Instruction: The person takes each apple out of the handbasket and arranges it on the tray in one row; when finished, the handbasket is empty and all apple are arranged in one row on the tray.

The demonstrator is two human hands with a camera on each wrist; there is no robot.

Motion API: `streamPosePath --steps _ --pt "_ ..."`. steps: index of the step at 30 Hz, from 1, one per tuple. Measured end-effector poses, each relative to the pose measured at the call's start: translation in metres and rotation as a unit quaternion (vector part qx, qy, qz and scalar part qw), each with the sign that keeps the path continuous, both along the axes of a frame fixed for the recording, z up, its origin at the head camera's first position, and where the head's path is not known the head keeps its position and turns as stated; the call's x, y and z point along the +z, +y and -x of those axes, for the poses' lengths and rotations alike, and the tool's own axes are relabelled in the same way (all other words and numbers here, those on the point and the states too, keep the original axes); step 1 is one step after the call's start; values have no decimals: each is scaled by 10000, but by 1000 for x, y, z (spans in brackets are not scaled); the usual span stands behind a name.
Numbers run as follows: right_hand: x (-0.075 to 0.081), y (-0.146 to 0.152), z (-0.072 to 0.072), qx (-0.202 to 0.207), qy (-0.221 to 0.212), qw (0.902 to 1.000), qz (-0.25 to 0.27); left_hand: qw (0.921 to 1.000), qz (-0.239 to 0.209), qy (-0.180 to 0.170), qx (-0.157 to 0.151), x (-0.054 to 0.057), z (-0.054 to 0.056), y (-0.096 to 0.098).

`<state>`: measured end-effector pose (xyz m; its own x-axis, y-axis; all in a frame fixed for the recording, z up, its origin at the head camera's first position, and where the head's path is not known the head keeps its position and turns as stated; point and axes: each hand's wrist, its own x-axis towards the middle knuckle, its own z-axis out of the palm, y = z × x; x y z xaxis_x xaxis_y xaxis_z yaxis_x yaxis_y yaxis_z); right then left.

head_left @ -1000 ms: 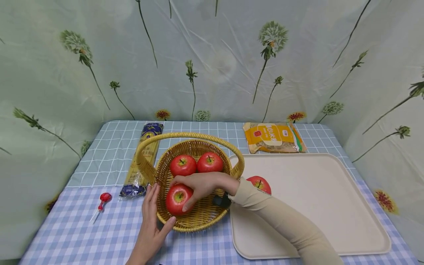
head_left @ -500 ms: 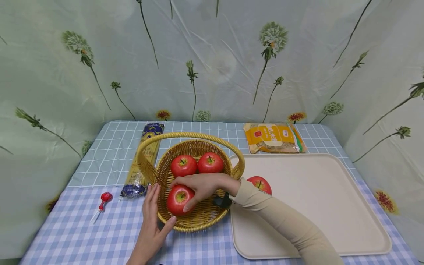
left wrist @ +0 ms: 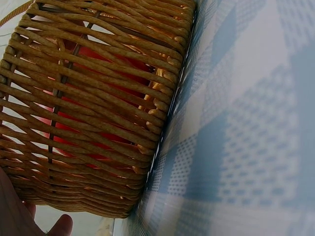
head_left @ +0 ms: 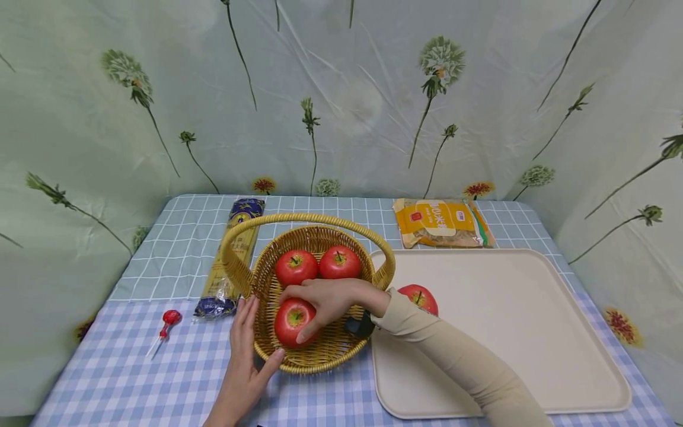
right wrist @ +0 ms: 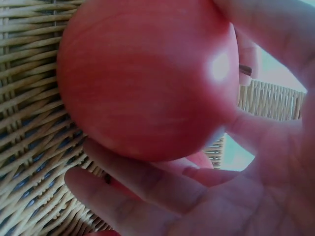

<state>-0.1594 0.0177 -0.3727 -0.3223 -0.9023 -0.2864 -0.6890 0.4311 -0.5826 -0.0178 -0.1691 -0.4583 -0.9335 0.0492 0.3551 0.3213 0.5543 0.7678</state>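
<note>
Head view: the right hand (head_left: 336, 299) curls its fingers and thumb round the front apple (head_left: 292, 325) inside the wicker basket (head_left: 316, 369) — two back apples (head_left: 296, 268) sit just behind. The left hand (head_left: 246, 356) rests against the basket's left side, fingers straight, thumb apart. A partly hidden apple (head_left: 420, 297) lies on the tray (head_left: 512, 332), beyond the right sleeve (head_left: 453, 356).
</note>
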Motion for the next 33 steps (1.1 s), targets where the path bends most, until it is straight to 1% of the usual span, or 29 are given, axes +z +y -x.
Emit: streamPosePath --steps 7,15,21,27,33 --pt "2 3 -2 -205 93 9997 -50 10000 -22 0 -24 0 0 1" --pt "7 8 -2 -285 100 9991 306 10000 -3 21 -13 0 0 1" --pt "11 13 -4 -369 -4 9974 619 9999 -69 47 73 -1 -1 2" --pt "16 18 -7 -642 -103 9923 1057 9999 -87 28 117 -1 -1 3" --pt "19 23 -14 -1155 -174 9836 1375 9999 -77 -3 121 -2 -1 3"
